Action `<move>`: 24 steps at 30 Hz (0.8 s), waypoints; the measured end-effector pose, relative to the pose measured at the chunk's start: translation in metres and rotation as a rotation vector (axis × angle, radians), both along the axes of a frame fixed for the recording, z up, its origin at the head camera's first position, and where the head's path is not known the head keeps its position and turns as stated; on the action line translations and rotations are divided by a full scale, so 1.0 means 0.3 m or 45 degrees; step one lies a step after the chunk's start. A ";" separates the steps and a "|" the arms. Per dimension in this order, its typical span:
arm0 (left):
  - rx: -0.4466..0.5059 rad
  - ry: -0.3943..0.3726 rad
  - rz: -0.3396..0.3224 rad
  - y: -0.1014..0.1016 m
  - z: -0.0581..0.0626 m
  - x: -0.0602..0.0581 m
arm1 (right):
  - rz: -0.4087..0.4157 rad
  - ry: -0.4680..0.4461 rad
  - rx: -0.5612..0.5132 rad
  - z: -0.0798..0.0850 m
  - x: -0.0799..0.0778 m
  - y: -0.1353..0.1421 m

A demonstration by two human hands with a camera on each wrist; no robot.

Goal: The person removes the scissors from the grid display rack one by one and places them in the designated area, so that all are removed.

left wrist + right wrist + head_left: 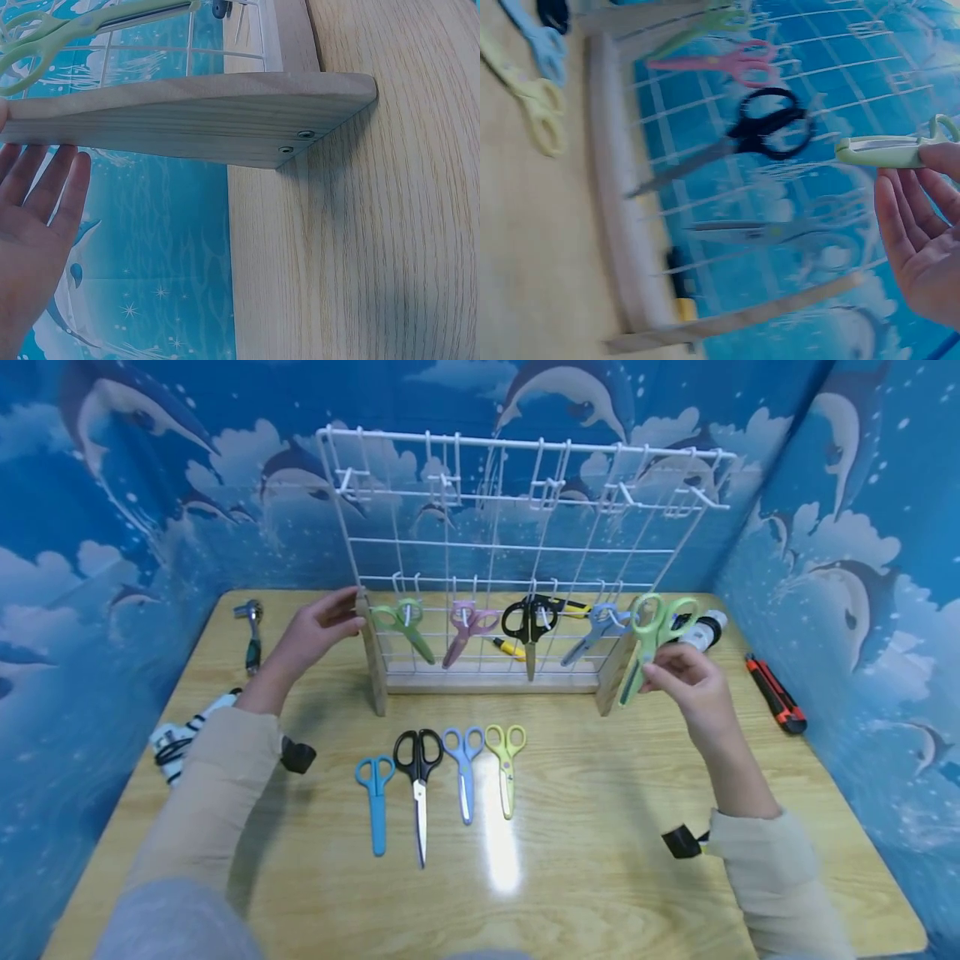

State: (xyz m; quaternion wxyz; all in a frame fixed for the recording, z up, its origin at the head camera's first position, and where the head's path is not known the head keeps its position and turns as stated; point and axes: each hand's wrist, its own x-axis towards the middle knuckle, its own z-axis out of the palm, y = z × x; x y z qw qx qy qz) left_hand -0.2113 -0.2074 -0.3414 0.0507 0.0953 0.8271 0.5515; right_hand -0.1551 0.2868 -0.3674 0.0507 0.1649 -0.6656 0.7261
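Observation:
My right hand [693,681] pinches light green scissors [651,631] by the blades, handles up, in front of the rack's right end. The right wrist view shows thumb and fingers on the green blade [881,154]. At the rack's left end my left hand [318,631] holds the upper part of the wooden side post [372,660]; the fingers [71,191] meet one edge of it in the left wrist view. On the white wire rack [510,545] hang green scissors [405,625], pink scissors [468,622], black scissors [530,622] and blue scissors [600,625].
Before the rack lie sheathed blue scissors [377,810], long black scissors [418,777], blue-violet scissors [465,768] and yellow scissors [506,764]. A red utility knife [776,693] lies right, a ratchet [253,635] left. Bare hooks [442,481] line the rack's top.

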 end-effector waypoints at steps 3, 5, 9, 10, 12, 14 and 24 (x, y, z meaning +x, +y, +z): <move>-0.009 -0.011 0.007 0.000 0.000 0.000 | 0.059 -0.068 0.081 -0.236 -0.065 0.088; -0.007 -0.015 0.011 0.003 0.002 0.002 | 0.062 -0.111 0.152 -0.329 -0.070 0.097; -0.001 -0.011 0.011 0.004 0.001 0.001 | 0.109 -0.232 0.236 -0.290 0.007 0.004; 0.004 -0.012 0.011 0.003 0.000 0.000 | 0.141 -0.265 0.254 -0.254 0.034 -0.030; 0.012 -0.009 0.010 0.001 -0.002 -0.002 | 0.163 -0.332 0.315 -0.183 0.087 -0.102; 0.013 -0.004 0.009 -0.001 -0.003 -0.003 | 0.164 -0.390 0.387 -0.148 0.126 -0.158; 0.006 -0.004 0.006 0.006 0.006 0.005 | 0.135 -0.780 0.566 -0.172 0.198 -0.265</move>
